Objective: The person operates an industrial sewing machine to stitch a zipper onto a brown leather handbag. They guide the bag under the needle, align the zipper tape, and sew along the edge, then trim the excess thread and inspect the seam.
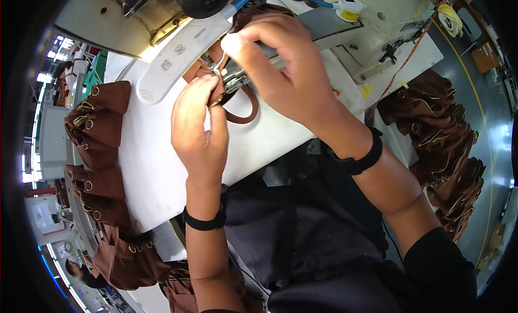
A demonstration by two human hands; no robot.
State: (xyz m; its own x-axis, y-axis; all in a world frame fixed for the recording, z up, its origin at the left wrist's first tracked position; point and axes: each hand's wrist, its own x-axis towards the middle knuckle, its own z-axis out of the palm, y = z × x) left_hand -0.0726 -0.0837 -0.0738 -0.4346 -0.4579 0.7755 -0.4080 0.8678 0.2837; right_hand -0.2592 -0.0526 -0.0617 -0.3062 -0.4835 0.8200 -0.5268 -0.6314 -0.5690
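Note:
My left hand (198, 129) pinches the edge of a brown leather bag piece (217, 93) between thumb and fingers, beside the metal foot (233, 78) of a sewing machine. Toothed zipper edging shows just below that thumb. From the right, my right hand (286, 70) reaches in with thumb and forefinger closed at the needle area. A thin curved metal piece (222, 60) runs down from those fingertips; whether they grip it or something smaller is hidden. A brown strap loop (253, 110) hangs from the work onto the white tabletop (162, 167).
The machine's pale arm, with a grey-white cover (181, 59), stands close above my hands. Brown leather bags with metal rings (102, 124) line the left side, and a large pile (437, 135) lies at right. A small white oil bottle (349, 9) stands at the back.

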